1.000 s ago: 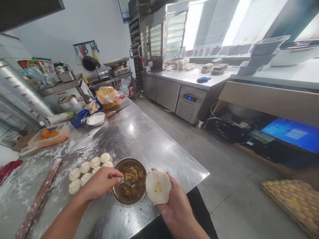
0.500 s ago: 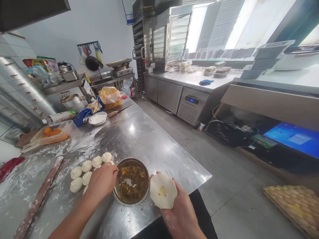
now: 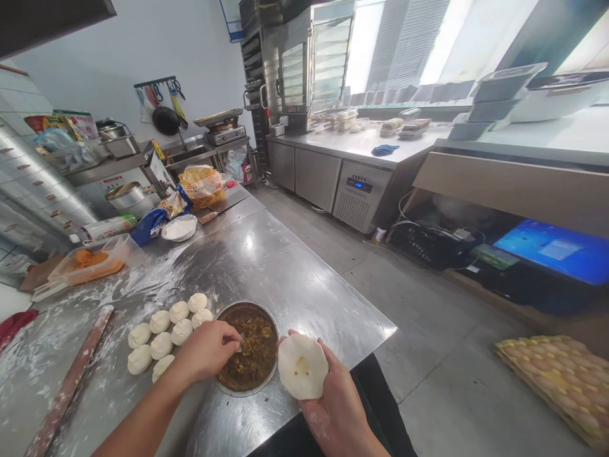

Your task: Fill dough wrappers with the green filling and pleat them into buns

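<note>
My left hand [image 3: 214, 346] is closed over the left side of a round metal bowl [image 3: 221, 381] of dark brown filling [image 3: 252, 355] with orange bits. Its fingers pinch what looks like a spoon [image 3: 241, 343]; only a small pale metallic part shows, the rest is hidden by hand and filling. On my right hand [image 3: 337, 400] rests a round, flat dough wrapper [image 3: 309, 381], cupped by fingers and thumb just right of the bowl. The wrapper's middle has a small yellowish, oily patch with brown specks. Several pleated buns [image 3: 160, 346] stand in rows left of the bowl, partly behind my left forearm.
A floury rolling pin [image 3: 71, 381] lies at left on the steel table [image 3: 295, 273]. Farther back are a plastic tub [image 3: 95, 260] with orange filling, a bowl of white powder [image 3: 179, 228] and a bag [image 3: 202, 185]. Trays of eggs [image 3: 561, 381] sit low at right.
My left hand has moved from the bowl's left rim inward over the filling. The shiny patch in the bowl no longer shows. My right hand still holds the wrapper; the view has shifted slightly.
</note>
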Action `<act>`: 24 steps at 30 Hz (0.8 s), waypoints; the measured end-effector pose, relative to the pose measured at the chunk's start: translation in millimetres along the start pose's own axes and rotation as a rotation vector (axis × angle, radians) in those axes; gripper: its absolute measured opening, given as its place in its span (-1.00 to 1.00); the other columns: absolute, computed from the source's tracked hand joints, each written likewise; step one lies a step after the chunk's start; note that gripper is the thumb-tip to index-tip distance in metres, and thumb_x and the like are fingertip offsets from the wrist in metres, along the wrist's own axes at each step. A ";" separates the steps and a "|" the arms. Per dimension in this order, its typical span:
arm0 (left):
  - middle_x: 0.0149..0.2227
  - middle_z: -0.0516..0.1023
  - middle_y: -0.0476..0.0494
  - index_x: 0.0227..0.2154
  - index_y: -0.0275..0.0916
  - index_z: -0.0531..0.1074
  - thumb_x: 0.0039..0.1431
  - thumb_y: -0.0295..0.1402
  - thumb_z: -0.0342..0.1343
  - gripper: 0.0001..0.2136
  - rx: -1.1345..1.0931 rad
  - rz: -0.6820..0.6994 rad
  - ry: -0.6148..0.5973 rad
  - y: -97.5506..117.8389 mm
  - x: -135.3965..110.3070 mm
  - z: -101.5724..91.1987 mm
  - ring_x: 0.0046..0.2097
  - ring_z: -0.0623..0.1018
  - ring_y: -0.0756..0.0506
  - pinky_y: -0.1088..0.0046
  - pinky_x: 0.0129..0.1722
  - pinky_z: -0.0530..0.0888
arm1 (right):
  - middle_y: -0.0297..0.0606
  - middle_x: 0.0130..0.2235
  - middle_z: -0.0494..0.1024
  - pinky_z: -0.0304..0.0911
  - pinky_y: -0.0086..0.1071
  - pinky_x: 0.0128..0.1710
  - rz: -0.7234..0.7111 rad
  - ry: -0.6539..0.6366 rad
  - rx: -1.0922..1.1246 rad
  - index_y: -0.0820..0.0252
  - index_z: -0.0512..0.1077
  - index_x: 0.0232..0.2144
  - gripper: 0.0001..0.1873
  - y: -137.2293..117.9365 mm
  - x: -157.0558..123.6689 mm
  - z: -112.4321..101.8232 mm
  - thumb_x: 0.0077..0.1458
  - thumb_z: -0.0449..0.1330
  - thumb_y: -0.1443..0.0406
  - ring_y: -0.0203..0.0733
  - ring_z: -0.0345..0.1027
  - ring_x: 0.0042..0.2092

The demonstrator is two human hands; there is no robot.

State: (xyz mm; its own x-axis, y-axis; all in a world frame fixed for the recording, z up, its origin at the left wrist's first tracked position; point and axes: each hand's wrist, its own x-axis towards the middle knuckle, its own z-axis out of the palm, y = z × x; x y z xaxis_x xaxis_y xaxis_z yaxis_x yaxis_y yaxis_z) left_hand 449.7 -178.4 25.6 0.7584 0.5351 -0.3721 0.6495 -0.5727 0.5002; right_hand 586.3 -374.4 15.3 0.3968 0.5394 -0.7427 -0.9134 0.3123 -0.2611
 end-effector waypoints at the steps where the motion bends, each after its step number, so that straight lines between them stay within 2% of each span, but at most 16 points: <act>1: -0.16 0.71 -0.12 -0.24 -0.15 0.68 0.19 -0.20 0.14 -0.75 -0.031 -0.008 -0.007 -1.8 0.5 0.5 -0.11 0.62 -0.18 0.36 -0.08 0.39 | -0.09 -0.18 0.72 0.54 -0.30 -0.24 0.006 -0.001 0.002 0.33 0.56 -0.03 -0.67 -0.2 0.2 -0.3 0.26 0.22 0.23 0.01 0.64 -0.16; 5: -0.37 0.65 -0.09 -0.26 -0.22 0.64 0.21 -0.11 0.12 -0.69 -0.172 -0.066 -0.063 -10.6 -2.3 0.1 -0.39 0.57 -0.10 0.42 -0.36 0.38 | -0.10 -0.18 0.72 0.52 -0.32 -0.24 -0.012 0.019 -0.003 0.33 0.57 -0.01 -0.66 -2.6 -1.8 -0.1 0.28 0.21 0.22 -0.02 0.64 -0.17; 7: -0.42 0.60 -0.06 -0.23 -0.24 0.62 0.21 -0.08 0.13 -0.66 -0.240 -0.087 -0.090 -15.3 -5.8 -2.8 -0.48 0.51 -0.06 0.44 -0.43 0.35 | -0.09 -0.18 0.73 0.51 -0.33 -0.23 -0.041 0.026 -0.010 0.33 0.57 0.00 -0.64 -5.6 -4.4 2.7 0.30 0.19 0.19 -0.03 0.63 -0.15; 11: -0.40 0.57 -0.06 -0.20 -0.28 0.60 0.21 -0.03 0.16 -0.61 -0.330 -0.087 -0.098 -19.4 -17.3 -15.1 -0.48 0.46 -0.01 0.48 -0.45 0.33 | -0.04 -0.22 0.72 0.50 -0.32 -0.25 -0.066 0.004 -0.040 0.39 0.54 0.04 -0.57 -9.0 -8.7 15.5 0.34 0.14 0.16 -0.03 0.62 -0.18; 15: -0.26 0.62 -0.10 0.02 -0.26 0.56 0.28 0.00 0.13 -0.55 -0.365 -0.073 -0.039 -5.9 -37.9 -25.3 -0.42 0.48 -0.02 0.47 -0.40 0.39 | -0.07 -0.25 0.72 0.49 -0.31 -0.28 -0.057 0.004 -0.059 0.37 0.55 0.01 -0.60 4.3 -11.3 35.5 0.34 0.13 0.18 -0.03 0.61 -0.20; 17: -0.16 0.64 -0.13 0.10 -0.19 0.54 0.35 -0.05 0.08 -0.57 -0.311 -0.031 0.080 6.1 -49.9 -20.0 -0.29 0.56 -0.08 0.43 -0.26 0.49 | -0.10 -0.24 0.71 0.49 -0.29 -0.25 -0.018 -0.030 -0.048 0.33 0.56 -0.01 -0.62 15.6 -13.4 46.5 0.34 0.13 0.16 -0.03 0.61 -0.20; 20: 0.04 0.59 -0.15 0.16 -0.05 0.51 0.43 -0.24 -0.02 -0.65 -0.098 0.134 0.364 19.1 -64.0 9.1 -0.02 0.60 -0.12 0.38 -0.02 0.56 | -0.10 -0.21 0.71 0.50 -0.25 -0.20 0.068 -0.105 0.008 0.31 0.56 0.01 -0.59 30.0 -16.4 59.8 0.35 0.11 0.13 -0.03 0.60 -0.19; 24: 0.04 0.54 -0.19 0.28 0.04 0.41 0.38 -0.54 -0.07 -0.49 0.210 0.377 0.742 13.8 -73.4 63.6 0.01 0.62 -0.08 0.43 -0.05 0.60 | -0.11 -0.18 0.70 0.49 -0.23 -0.11 0.072 -0.169 0.083 0.26 0.54 0.05 -0.58 36.5 -15.8 62.5 0.33 0.12 0.13 -0.04 0.58 -0.17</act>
State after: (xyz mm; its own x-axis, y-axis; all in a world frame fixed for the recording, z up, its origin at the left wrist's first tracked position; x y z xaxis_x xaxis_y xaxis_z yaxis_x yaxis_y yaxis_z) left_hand 406.5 -265.1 10.1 0.7411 0.5116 0.4347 0.4131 -0.8579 0.3055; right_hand 552.4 -322.7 56.1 0.3466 0.6844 -0.6414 -0.9322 0.3276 -0.1541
